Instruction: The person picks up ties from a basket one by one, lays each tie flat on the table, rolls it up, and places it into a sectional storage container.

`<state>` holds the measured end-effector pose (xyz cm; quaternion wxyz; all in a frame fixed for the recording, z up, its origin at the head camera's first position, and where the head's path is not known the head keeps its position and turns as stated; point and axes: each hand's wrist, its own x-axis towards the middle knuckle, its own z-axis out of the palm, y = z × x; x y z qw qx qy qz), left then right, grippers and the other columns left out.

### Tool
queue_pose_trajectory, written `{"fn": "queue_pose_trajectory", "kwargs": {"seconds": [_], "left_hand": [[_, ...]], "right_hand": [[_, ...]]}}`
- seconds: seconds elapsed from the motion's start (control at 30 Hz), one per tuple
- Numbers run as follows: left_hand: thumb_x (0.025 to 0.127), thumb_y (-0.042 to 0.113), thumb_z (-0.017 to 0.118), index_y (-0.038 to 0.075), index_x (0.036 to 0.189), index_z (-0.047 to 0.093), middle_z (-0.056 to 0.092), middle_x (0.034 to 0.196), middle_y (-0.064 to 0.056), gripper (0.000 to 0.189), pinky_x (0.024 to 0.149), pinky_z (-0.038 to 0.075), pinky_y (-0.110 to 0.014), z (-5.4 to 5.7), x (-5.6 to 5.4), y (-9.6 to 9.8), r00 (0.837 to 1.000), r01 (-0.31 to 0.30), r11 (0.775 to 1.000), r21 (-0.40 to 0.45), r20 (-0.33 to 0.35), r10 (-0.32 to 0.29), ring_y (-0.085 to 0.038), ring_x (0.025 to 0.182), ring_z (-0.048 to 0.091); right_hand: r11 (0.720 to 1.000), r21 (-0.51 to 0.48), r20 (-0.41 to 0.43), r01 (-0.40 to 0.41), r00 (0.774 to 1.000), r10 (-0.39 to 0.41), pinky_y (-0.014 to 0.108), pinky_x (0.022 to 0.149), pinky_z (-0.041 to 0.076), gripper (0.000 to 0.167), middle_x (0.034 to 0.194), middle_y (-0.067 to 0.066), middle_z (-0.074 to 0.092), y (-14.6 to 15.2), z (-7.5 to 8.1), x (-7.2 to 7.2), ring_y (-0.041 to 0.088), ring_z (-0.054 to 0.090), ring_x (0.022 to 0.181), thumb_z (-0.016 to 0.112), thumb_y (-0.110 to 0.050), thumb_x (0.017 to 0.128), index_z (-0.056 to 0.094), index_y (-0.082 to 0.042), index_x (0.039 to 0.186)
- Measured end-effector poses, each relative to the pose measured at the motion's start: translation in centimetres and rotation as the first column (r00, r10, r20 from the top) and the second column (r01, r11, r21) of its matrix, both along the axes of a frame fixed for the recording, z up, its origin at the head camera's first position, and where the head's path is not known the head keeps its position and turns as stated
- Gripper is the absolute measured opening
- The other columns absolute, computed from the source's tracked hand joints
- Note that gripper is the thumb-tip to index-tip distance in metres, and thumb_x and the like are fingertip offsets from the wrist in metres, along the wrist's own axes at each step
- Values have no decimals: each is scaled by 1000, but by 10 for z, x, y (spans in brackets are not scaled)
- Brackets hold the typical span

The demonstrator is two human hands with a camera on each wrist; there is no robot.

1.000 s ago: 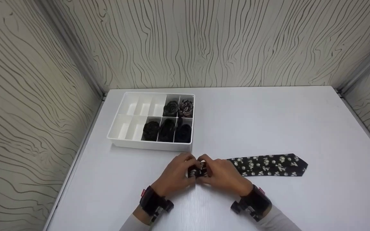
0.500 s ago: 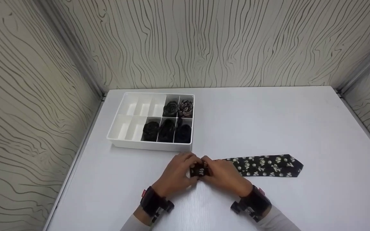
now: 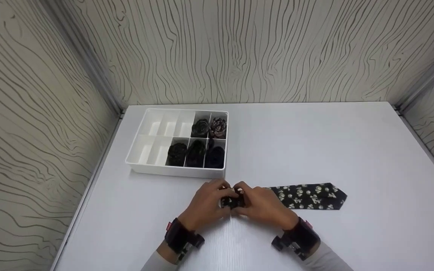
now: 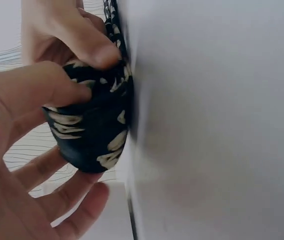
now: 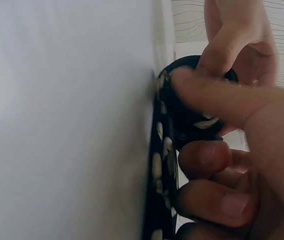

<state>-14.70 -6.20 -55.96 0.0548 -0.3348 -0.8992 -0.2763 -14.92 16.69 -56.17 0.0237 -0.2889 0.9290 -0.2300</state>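
A black necktie with a pale floral print (image 3: 311, 196) lies flat on the white table, its pointed end to the right. Its left part is wound into a thick roll (image 4: 89, 135), seen close up in the left wrist view. My left hand (image 3: 206, 203) grips the roll from the left, thumb on the near side. From the other side my right hand (image 3: 266, 207) pinches the roll where the flat strip runs into it. In the right wrist view the right thumb lies across the roll (image 5: 182, 125). Fingers cover much of the roll in the head view.
A white divided box (image 3: 177, 171) stands behind the hands, to the left. Several of its right-hand compartments hold dark rolled ties (image 3: 196, 153); those at its left hold nothing. Wood-patterned panels (image 3: 236, 52) enclose the white table (image 3: 315, 146) at the back and sides.
The tie's pointed end has slid left toward the hands, and the flat part is shorter. Both hands stay in about the same place, fingers shifting on the roll.
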Motion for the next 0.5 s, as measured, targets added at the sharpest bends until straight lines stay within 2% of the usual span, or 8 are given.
{"fn": "queue_pose_trajectory", "kwargs": {"seconds": [0.2, 0.33, 0.4, 0.5], "left_hand": [[85, 26, 85, 27, 128, 74, 67, 121, 3, 45, 94, 52, -35, 1, 1, 1, 999, -33, 999, -29, 22, 34, -16, 107, 62], [85, 24, 85, 25, 121, 76, 68, 120, 3, 37, 97, 52, -37, 2, 1, 2, 1000, -29, 999, -31, -2, 29, -17, 109, 62], [85, 24, 84, 25, 122, 76, 68, 121, 2, 38, 99, 51, -38, 2, 1, 2, 1000, -28, 999, -30, -11, 27, -18, 111, 62], [84, 24, 85, 25, 125, 74, 67, 122, 2, 42, 99, 52, -37, 1, 1, 2, 1000, -21, 1000, -22, 1, 21, -18, 111, 62]], "right_hand": [[1000, -21, -15, -4, 1000, 4, 26, 60, 52, 44, 79, -2, 73, 1, 0, -1, 11, 65, 65, 86, -36, 88, 62, -18, 120], [999, -37, 60, 11, 998, -9, 27, 58, 49, 52, 75, -4, 70, 1, 2, -1, 10, 61, 63, 87, -39, 86, 61, -20, 127], [999, -36, 75, 16, 997, -13, 27, 58, 49, 52, 75, -4, 69, 0, 3, 0, 10, 61, 64, 87, -39, 87, 61, -21, 128], [1000, -26, 32, 4, 999, -3, 29, 60, 53, 46, 79, 0, 72, 1, 4, 0, 15, 66, 66, 87, -36, 87, 61, -18, 122]]}}
